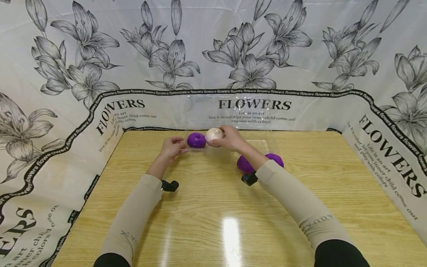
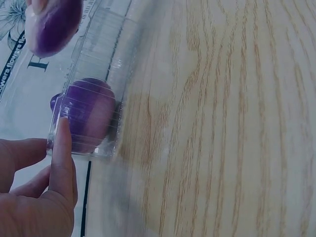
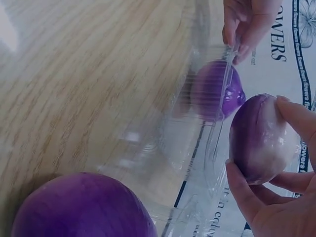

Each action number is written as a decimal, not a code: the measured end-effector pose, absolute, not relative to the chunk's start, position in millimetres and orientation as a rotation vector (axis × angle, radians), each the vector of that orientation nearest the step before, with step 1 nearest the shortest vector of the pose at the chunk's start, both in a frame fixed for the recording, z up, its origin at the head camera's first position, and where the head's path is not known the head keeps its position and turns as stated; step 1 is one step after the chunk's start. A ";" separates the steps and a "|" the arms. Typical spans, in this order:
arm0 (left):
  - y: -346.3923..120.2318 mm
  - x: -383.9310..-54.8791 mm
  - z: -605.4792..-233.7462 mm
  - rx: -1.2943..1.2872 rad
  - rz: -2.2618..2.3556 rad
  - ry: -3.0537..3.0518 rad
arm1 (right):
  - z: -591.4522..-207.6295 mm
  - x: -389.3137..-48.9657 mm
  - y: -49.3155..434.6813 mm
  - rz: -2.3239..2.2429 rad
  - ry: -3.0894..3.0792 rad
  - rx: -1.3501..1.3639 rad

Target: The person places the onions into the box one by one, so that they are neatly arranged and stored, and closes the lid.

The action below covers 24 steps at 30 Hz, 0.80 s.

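Observation:
My right hand (image 1: 231, 138) holds a purple-and-white turnip (image 1: 213, 136) by its sides, its pale end facing me in the head view. In the right wrist view the held turnip (image 3: 264, 138) is above the rim of a clear plastic container (image 3: 217, 133). My left hand (image 1: 172, 148) pinches the container's left edge between thumb and fingers, as the left wrist view shows. A second turnip (image 1: 197, 141), its purple side with a small nub uppermost, sits inside the container (image 2: 101, 59) at the left end.
Two more purple turnips, a left one (image 1: 245, 165) and a right one (image 1: 275, 159), lie on the wooden table (image 1: 200, 207), partly covered by my right forearm. Behind the container hangs a flower-printed cloth (image 1: 166, 111).

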<state>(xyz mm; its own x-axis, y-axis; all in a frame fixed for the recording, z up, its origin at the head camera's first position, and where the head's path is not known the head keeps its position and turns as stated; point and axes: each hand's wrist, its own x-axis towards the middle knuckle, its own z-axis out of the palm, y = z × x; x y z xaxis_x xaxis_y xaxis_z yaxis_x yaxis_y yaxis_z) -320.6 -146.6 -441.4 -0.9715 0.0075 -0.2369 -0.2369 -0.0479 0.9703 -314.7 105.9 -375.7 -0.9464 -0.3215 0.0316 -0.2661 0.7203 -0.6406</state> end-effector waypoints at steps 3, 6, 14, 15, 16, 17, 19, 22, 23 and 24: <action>-147.0 -321.3 -441.8 -0.246 2.148 2.042 | -377.8 -320.0 104.3 -1.014 2.854 -0.479; -147.0 -320.7 -442.0 -0.243 2.141 2.047 | -382.6 -325.7 102.4 -1.010 2.866 -0.463; -146.5 -319.7 -441.2 -0.250 2.127 2.050 | -390.6 -335.6 95.1 -0.905 2.955 -0.441; -146.4 -319.6 -440.8 -0.249 2.124 2.055 | -391.0 -336.6 94.2 -0.873 2.979 -0.444; -146.2 -319.8 -440.4 -0.250 2.127 2.054 | -391.6 -337.5 93.4 -0.845 2.997 -0.442; -146.1 -319.8 -439.9 -0.251 2.129 2.053 | -392.3 -338.4 92.3 -0.830 3.005 -0.435; -146.1 -319.9 -439.7 -0.252 2.128 2.054 | -394.0 -340.1 90.2 -0.804 3.012 -0.423; -146.4 -319.8 -439.6 -0.254 2.127 2.054 | -397.7 -342.8 87.1 -0.773 3.003 -0.405; -146.4 -319.7 -440.0 -0.253 2.125 2.056 | -399.5 -343.9 86.1 -0.756 3.001 -0.404; -146.4 -319.7 -440.5 -0.252 2.126 2.056 | -401.2 -344.6 85.4 -0.735 3.005 -0.407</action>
<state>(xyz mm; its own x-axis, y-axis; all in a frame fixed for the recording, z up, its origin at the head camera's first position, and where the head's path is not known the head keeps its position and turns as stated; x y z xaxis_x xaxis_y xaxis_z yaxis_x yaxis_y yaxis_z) -319.7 -146.4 -440.5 -0.9707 0.0071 -0.2402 -0.2403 -0.0325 0.9701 -344.6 85.4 -401.2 -0.9658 -0.2562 0.0409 -0.2461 0.8549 -0.4566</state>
